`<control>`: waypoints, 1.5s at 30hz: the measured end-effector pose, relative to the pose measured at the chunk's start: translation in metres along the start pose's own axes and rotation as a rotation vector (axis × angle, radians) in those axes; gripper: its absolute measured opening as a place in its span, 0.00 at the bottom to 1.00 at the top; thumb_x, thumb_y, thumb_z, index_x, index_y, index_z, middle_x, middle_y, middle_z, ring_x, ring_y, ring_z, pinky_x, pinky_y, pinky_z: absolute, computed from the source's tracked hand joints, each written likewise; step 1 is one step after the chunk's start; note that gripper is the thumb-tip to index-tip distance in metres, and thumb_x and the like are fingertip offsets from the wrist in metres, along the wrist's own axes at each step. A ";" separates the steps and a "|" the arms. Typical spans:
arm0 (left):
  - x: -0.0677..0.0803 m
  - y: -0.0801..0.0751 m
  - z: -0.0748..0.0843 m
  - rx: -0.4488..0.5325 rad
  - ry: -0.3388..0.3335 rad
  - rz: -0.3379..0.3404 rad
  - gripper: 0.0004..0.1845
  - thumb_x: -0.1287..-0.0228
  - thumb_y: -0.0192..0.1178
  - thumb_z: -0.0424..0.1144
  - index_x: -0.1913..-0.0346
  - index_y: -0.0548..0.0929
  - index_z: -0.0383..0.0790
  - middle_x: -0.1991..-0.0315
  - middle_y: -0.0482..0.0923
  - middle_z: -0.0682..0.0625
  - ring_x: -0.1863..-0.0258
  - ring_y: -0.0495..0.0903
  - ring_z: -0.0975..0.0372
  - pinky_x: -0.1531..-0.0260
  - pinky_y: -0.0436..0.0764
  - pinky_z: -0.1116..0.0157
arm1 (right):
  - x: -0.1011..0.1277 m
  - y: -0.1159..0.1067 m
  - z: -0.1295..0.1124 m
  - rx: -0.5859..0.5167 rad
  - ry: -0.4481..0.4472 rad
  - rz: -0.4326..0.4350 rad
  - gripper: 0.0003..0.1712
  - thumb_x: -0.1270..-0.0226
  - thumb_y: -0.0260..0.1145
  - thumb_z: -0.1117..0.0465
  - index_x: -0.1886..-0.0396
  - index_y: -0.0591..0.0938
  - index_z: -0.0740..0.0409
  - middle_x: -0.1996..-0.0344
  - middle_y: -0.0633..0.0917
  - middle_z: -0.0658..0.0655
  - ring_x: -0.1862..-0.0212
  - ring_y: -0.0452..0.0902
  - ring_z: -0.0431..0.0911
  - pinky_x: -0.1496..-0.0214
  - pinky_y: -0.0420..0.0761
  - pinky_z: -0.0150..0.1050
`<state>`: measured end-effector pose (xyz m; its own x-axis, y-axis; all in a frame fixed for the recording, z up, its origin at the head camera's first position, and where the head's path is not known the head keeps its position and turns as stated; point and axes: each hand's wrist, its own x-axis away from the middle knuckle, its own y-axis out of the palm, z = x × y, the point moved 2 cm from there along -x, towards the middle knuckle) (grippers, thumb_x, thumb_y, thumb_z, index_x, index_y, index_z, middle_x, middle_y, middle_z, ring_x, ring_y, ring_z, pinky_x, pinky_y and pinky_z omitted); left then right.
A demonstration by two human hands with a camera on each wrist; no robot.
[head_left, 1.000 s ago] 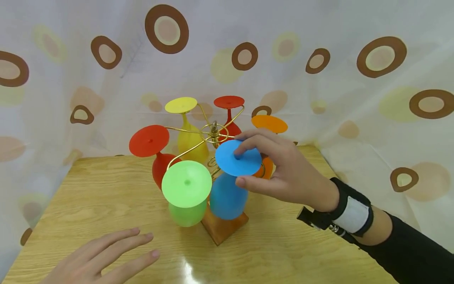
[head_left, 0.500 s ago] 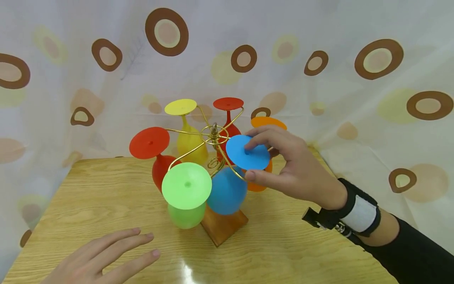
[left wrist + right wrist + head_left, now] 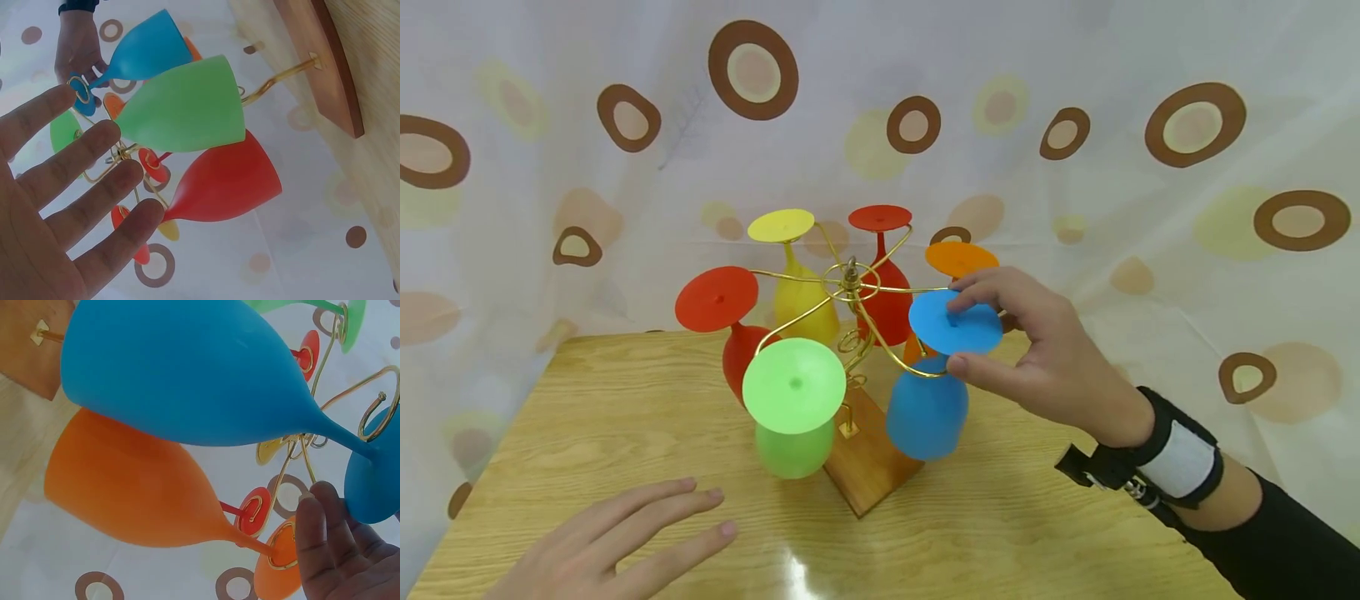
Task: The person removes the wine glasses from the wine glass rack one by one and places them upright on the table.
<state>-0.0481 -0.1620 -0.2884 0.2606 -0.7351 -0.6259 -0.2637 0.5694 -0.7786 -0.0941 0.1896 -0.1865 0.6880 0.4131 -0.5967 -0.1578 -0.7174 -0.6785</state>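
The right hand (image 3: 1037, 350) pinches the round foot of the blue goblet (image 3: 928, 400), thumb under the disc's near edge and fingertips (image 3: 958, 287) on its top face. The goblet hangs upside down, its stem at the hooked outer end of a gold wire arm, its bowl tilted slightly toward the hand. Just behind the hand and the blue foot hangs the orange goblet (image 3: 961, 259), whose bowl sits close beside the blue bowl in the right wrist view.

The left hand (image 3: 610, 542) holds nothing; it lies palm down, fingers straight and slightly spread, on the wooden table (image 3: 550, 450), near the person and well apart from the rack. Nearest to it, beyond its fingertips, hangs the green goblet (image 3: 793, 408).

Both goblets belong to the gold wire rack (image 3: 850, 287), which rises from a wooden base (image 3: 868, 467) between the two hands. Farther back hang a red goblet (image 3: 722, 321), a yellow goblet (image 3: 793, 271) and a second red goblet (image 3: 883, 267). A pale curtain with brown rings (image 3: 752, 71) closes off the space behind the table.
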 end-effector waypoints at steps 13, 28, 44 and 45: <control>0.003 0.007 -0.001 0.022 0.041 0.015 0.31 0.45 0.57 0.62 0.42 0.76 0.48 0.43 0.72 0.49 0.48 0.73 0.55 0.37 0.53 0.72 | 0.019 0.004 -0.015 -0.022 -0.196 -0.139 0.33 0.57 0.73 0.46 0.51 0.77 0.57 0.56 0.73 0.55 0.53 0.68 0.46 0.62 0.79 0.38; -0.006 0.004 -0.003 0.091 0.055 0.038 0.35 0.47 0.59 0.63 0.43 0.76 0.41 0.45 0.73 0.47 0.50 0.74 0.54 0.38 0.57 0.72 | 0.041 0.020 -0.021 -0.067 -0.396 -0.306 0.37 0.58 0.67 0.39 0.46 0.77 0.50 0.66 0.64 0.52 0.61 0.63 0.40 0.68 0.66 0.26; 0.010 0.021 -0.015 0.110 -0.200 -0.132 0.30 0.47 0.61 0.60 0.42 0.73 0.51 0.44 0.71 0.63 0.49 0.72 0.70 0.56 0.73 0.76 | 0.051 0.044 -0.022 -0.333 -0.479 -0.391 0.39 0.53 0.71 0.42 0.51 0.67 0.62 0.60 0.68 0.56 0.56 0.67 0.43 0.62 0.71 0.26; 0.011 0.022 -0.015 0.103 -0.202 -0.127 0.31 0.48 0.61 0.60 0.42 0.73 0.51 0.45 0.71 0.63 0.50 0.73 0.69 0.57 0.75 0.75 | 0.051 0.045 -0.023 -0.341 -0.497 -0.398 0.38 0.51 0.70 0.42 0.52 0.67 0.62 0.62 0.68 0.56 0.57 0.67 0.42 0.63 0.69 0.24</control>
<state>-0.0653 -0.1630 -0.3117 0.4682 -0.7209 -0.5109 -0.1236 0.5191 -0.8457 -0.0501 0.1651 -0.2377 0.2311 0.8277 -0.5113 0.3240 -0.5610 -0.7618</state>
